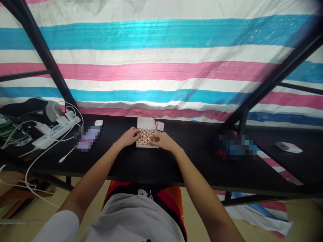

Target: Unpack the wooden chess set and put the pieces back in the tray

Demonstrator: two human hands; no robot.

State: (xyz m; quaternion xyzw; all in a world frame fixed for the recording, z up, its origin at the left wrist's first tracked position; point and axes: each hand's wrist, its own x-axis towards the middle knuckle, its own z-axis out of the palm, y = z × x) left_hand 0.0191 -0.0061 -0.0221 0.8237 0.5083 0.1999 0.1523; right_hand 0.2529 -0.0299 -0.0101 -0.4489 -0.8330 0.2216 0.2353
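grey shirt [136,218] close by, white box [146,146] on the black desk [153,164].
round pale pieces [144,138] with red marks sit in it. left hand [128,137] at its left edge, right hand [165,141] over the pieces; can't tell if either grip is closed.

Facing you, a creased plastic sheet [161,37], banded white, blue and pink; glossy, brightest at upper middle, dimmer toward your right. Slanting dark frame post [46,55] at your left, another dark post [267,80] at your right. Black tabletop [199,164] spans before you; second dark surface [310,164] farther right. Pale yellowish floor [193,218] below you; brown wooden-looking furniture [10,198] lower left, partly cut off.
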